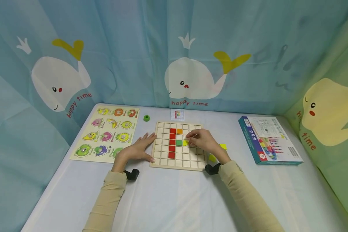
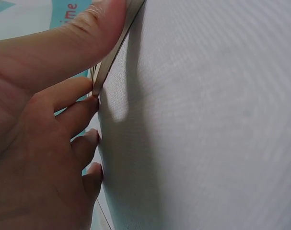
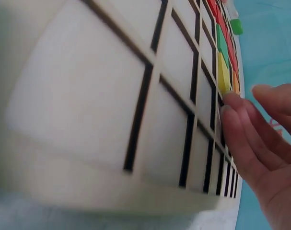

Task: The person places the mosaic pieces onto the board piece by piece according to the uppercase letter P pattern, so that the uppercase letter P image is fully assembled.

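A wooden grid board [image 1: 162,163] lies on the table, with a column of red tiles [image 1: 172,142], an orange tile [image 1: 179,131] and a green tile [image 1: 179,142] in its cells. My left hand [image 1: 137,149] steadies the board's left side, thumb at the near corner and fingers spread along the edge. Over the board, my right hand [image 1: 203,140] touches a yellow tile [image 1: 185,142] beside the green one. In the right wrist view fingertips meet the lower end of this yellow tile [image 3: 223,73], and the thumb stands apart from it.
Loose yellow pieces [image 1: 212,158] lie right of the board, partly behind the right forearm. A fruit puzzle board [image 1: 104,124] is at left, with a small green piece [image 1: 146,118] near it. A pattern card [image 1: 177,114] lies behind the grid; a toy box [image 1: 271,141] sits at right.
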Tool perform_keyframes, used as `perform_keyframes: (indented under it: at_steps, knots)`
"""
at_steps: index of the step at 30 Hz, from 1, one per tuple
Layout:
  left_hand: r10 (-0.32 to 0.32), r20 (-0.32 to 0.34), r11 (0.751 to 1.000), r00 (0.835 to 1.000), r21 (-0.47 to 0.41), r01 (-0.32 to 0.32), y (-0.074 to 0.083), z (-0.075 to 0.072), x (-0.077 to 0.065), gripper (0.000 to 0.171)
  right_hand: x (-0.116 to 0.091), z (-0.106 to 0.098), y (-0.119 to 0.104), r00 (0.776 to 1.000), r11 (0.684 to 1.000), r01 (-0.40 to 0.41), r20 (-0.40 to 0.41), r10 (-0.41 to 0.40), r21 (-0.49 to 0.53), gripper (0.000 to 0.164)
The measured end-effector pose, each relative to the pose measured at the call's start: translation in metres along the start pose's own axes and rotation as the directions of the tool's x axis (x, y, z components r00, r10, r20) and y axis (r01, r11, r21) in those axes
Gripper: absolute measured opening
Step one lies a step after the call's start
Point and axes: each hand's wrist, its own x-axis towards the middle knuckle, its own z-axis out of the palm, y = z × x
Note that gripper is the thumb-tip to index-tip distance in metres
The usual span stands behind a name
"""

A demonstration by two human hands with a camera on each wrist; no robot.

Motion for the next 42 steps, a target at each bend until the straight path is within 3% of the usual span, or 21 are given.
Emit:
perform_keyframes:
  at_steps: [7,16,24,42]
  knots:
    - [-0.005,0.005,1.000,1.000,0.004,0.005,-0.001,0.000,-0.001,0.112,-0.011,-0.013,0.012,0.998,0.998,0.031,-0.055,-0.033,-0.054,0.016]
    - [-0.018,0.003,1.000,1.000,-0.013,0.018,-0.002,0.000,-0.002,0.112,-0.026,-0.030,0.030,0.996,0.995,-0.019,-0.092,0.010,-0.103,0.015]
    - [-0.017,0.006,1.000,1.000,-0.016,0.017,-0.001,0.000,-0.003,0.111,-0.038,-0.047,0.046,0.992,0.990,-0.015,-0.127,-0.004,-0.142,0.017]
    - [-0.004,0.007,1.000,1.000,-0.019,0.005,-0.001,0.000,-0.001,0.111,-0.056,-0.075,0.076,0.983,0.975,-0.151,-0.132,0.130,-0.164,0.025]
